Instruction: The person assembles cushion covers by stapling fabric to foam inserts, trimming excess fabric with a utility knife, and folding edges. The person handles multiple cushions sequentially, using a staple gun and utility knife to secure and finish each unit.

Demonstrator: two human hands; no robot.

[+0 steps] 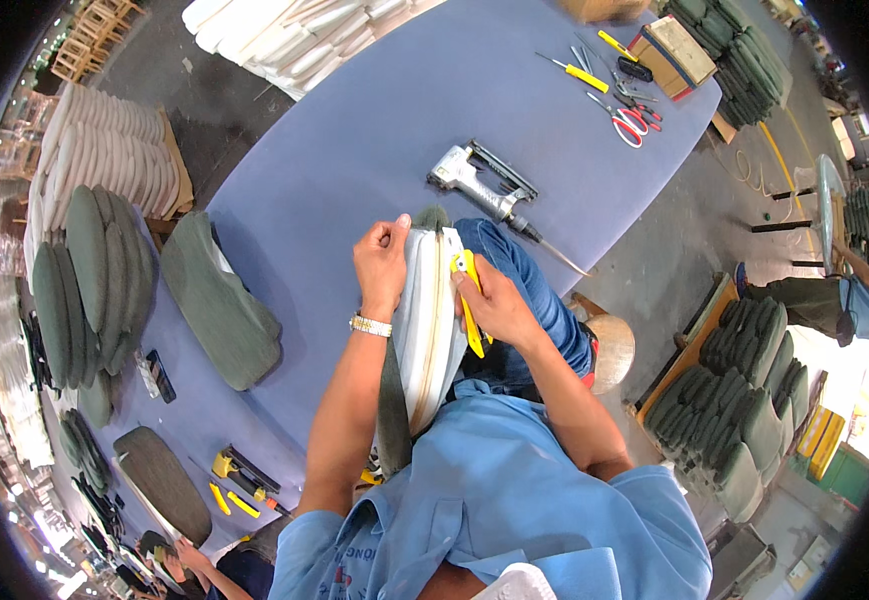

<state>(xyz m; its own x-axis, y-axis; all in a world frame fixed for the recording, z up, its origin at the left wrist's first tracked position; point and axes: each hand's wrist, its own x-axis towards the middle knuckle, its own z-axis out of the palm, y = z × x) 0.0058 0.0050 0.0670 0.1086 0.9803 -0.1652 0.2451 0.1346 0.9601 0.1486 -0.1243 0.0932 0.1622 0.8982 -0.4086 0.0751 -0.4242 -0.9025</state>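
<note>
See a long cushion [424, 330] at the lap, between the two hands, with white side showing and green cloth [393, 405] along the left edge. At its far end, find the left hand [382, 265], with fingers curled and thumb near the edge; cannot tell whether pinching the material or only touching. At the cushion's right edge, see the right hand [499, 305], clamped on a yellow tool [472, 332]. Notice also a metal watch [370, 325] on the left wrist, and blue jeans [514, 275] just beside the cushion. Farther out, on the blue table [334, 170], see a staple gun [474, 185], then scissors [629, 128] and a yellow screwdriver [586, 78] near a cardboard box [672, 58]. To the left, see a green cover [219, 305] lying flat, and beyond, stacked green pads [104, 285] near white pads [109, 150]. At lower left, see a second staple gun [244, 475] and a co-worker's hand [194, 558]. To the right, see heaped green pieces [729, 385] beside a wooden board [689, 345].
</note>
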